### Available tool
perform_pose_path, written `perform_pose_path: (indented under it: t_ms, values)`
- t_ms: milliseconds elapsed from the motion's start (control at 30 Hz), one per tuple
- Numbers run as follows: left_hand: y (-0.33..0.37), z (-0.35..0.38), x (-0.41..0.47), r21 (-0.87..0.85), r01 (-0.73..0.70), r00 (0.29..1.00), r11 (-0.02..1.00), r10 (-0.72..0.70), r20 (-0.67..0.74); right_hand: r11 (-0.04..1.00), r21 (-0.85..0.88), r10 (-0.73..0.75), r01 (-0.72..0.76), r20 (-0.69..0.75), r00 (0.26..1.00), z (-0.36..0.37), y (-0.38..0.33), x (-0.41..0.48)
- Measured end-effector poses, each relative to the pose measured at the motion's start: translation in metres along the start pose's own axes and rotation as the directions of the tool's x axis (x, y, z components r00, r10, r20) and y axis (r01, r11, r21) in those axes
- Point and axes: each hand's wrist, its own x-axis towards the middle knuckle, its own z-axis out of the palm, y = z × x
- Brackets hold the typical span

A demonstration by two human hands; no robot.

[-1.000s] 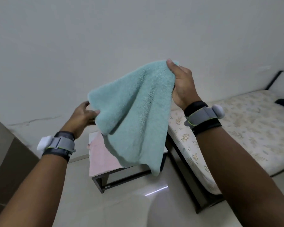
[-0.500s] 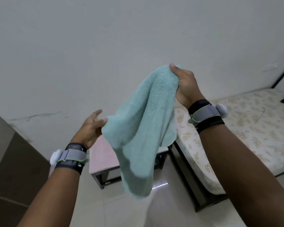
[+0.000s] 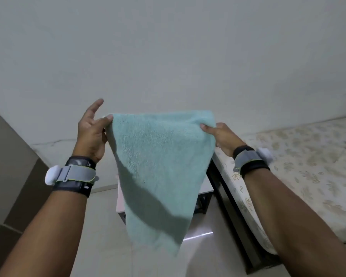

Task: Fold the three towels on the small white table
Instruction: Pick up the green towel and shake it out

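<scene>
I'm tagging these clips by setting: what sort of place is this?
Probably a home bedroom: a floral mattress on a dark bed frame, a small table beside it, and a teal towel held up.

The one head-worn, wide-angle camera faced forward and downward toward a pale wall (image 3: 168,56) and the floor (image 3: 100,236). It sat near the work: the left forearm (image 3: 48,226) and right forearm (image 3: 288,216) ran in from the lower corners, and the teal towel (image 3: 158,160) filled the centre, hiding most of the bench (image 3: 206,184) behind it. A bed (image 3: 308,166) edged the right side.
</scene>
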Motion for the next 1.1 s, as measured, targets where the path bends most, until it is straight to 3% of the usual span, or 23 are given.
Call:
perform_pose_path:
  t_ms: [100, 300, 433, 500, 600, 700, 767, 867, 933, 1000, 1100]
  values:
    - [-0.008, -0.012, -0.010, 0.033, 0.059, 0.997, 0.998, -0.057, -0.058, 0.983, 0.182, 0.001, 0.010, -0.063, 0.998, 0.006, -0.009, -0.001]
    - [0.019, -0.037, -0.002, 0.013, 0.001, 0.991, 1.000, 0.001, -0.132, 0.961, 0.271, -0.082, 0.057, 0.081, 0.993, 0.027, -0.033, -0.007]
    - [0.036, -0.047, 0.006, -0.168, -0.049, 0.998, 0.985, 0.043, -0.043, 0.938, 0.324, -0.163, 0.123, 0.101, 0.981, 0.046, -0.052, -0.011]
    - [0.023, -0.047, 0.005, -0.071, 0.027, 0.999, 0.997, -0.023, 0.045, 0.923, 0.347, -0.208, 0.164, 0.093, 0.974, 0.055, -0.066, -0.013]
    - [-0.005, -0.048, -0.002, 0.269, 0.110, 0.989, 0.957, -0.133, 0.071, 0.936, 0.296, -0.212, 0.191, 0.042, 0.976, 0.064, -0.069, -0.012]
    - [-0.009, -0.055, 0.002, 0.206, 0.096, 0.995, 0.974, -0.089, -0.042, 0.958, 0.235, -0.164, 0.166, -0.030, 0.986, 0.058, -0.056, -0.011]
    - [0.000, -0.054, 0.003, 0.150, 0.076, 0.997, 0.986, -0.072, -0.036, 0.943, 0.296, -0.141, 0.150, -0.052, 0.989, 0.047, -0.041, -0.010]
    - [0.006, -0.045, 0.003, 0.087, 0.042, 0.999, 0.995, -0.043, 0.009, 0.923, 0.372, -0.136, 0.102, 0.065, 0.989, 0.034, -0.014, -0.009]
    - [0.002, -0.043, 0.004, 0.085, 0.042, 0.999, 0.995, -0.043, 0.009, 0.977, 0.214, -0.021, -0.007, 0.127, 0.992, 0.035, 0.008, -0.013]
    - [-0.004, -0.048, 0.003, 0.100, 0.074, 0.997, 0.992, -0.072, -0.022, 0.994, 0.090, 0.053, -0.057, 0.043, 0.998, 0.039, 0.021, -0.020]
    - [-0.012, -0.063, 0.001, 0.098, 0.103, 0.992, 0.990, -0.095, -0.085, 0.979, 0.199, -0.024, 0.033, -0.045, 0.999, 0.041, 0.018, -0.018]
